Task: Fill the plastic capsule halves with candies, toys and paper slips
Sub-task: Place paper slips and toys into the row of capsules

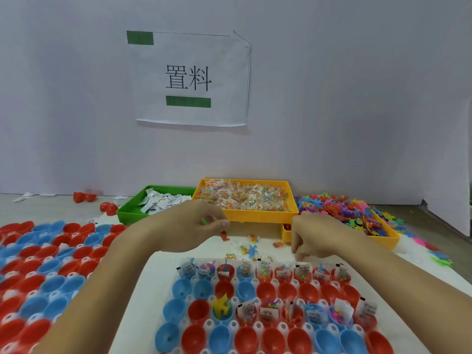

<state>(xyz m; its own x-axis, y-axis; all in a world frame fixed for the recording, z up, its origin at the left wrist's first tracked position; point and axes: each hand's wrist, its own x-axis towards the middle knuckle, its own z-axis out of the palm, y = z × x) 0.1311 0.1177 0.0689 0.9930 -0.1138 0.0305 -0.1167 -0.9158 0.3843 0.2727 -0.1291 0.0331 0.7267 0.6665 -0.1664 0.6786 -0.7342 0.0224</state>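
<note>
We see top capsule row [263,273] filled, third part-filled, rest empty; left hand [201,226] pinches small toys, right hand [316,238] curled, contents unclear

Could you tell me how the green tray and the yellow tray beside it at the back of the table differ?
The green tray holds white printed paper slips; the yellow tray holds clear packets of coloured candy. The green tray looks only partly filled, while the yellow tray is covered edge to edge. The green tray sits left of the yellow tray. Both are shallow rectangular plastic trays set against the wall.
</note>
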